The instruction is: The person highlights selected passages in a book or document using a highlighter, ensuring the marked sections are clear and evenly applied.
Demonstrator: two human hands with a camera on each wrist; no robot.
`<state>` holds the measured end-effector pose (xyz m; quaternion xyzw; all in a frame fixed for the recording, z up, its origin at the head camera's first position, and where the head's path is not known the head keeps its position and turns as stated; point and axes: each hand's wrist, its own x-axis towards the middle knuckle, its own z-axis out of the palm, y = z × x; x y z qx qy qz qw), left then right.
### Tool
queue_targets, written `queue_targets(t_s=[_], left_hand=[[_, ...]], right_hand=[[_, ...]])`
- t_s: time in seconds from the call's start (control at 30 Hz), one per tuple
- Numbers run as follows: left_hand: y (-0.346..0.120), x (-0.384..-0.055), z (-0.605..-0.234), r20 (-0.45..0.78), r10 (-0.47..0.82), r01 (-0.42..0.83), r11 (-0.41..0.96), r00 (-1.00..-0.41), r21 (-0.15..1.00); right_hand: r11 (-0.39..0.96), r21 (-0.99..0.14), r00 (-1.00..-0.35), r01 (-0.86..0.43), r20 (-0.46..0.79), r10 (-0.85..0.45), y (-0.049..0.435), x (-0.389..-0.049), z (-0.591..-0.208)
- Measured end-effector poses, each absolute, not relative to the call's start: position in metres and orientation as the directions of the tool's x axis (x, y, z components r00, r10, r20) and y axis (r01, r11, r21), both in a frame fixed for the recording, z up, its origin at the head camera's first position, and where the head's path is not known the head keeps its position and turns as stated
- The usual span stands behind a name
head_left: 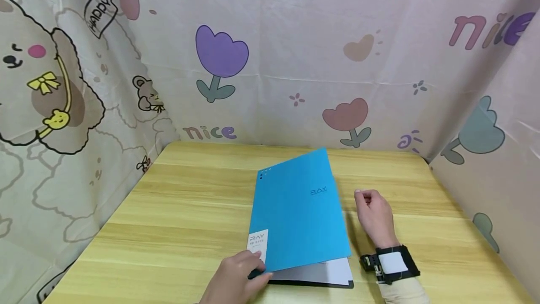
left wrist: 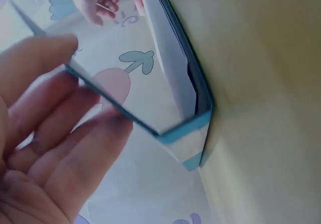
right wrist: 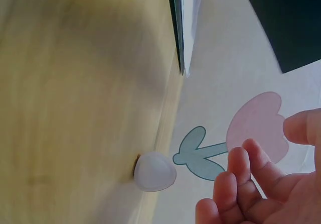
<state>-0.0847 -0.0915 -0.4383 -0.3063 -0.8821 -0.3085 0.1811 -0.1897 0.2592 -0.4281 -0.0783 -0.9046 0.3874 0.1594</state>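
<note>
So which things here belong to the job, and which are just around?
Part of the job:
- blue folder, partly open, pinched by the left hand
- white paper inside it

Just around:
- wooden table underneath
- patterned cloth behind
- strap by the right hand, which holds nothing

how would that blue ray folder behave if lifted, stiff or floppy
The blue RAY folder is probably stiff: its cover slants up without visibly sagging while the left hand pinches its edge. The white sheets inside might slip if it tips, though any fastening is out of sight. Thin and flat, it should hardly roll.
</note>
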Motion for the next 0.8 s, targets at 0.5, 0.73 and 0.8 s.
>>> queue_targets(t_s=[0.5, 0.73, 0.8], left_hand=[[-0.100, -0.066, -0.427, 0.387, -0.079, 0.208, 0.737, -0.919, 0.643], [-0.127, -0.072, -0.417, 0.054, -0.089, -0.035, 0.771, -0.995, 0.636], [-0.134, -0.074, -0.417, -0.018, -0.094, -0.083, 0.760, -0.995, 0.644]], right_hand=[[0.734, -0.674, -0.949, 0.076, 0.176, 0.261, 0.257, -0.190, -0.427], [0.740, -0.669, -0.953, 0.067, 0.177, 0.246, 0.258, -0.190, -0.431], [0.740, -0.669, -0.953, 0.071, 0.174, 0.248, 0.258, -0.190, -0.431]])
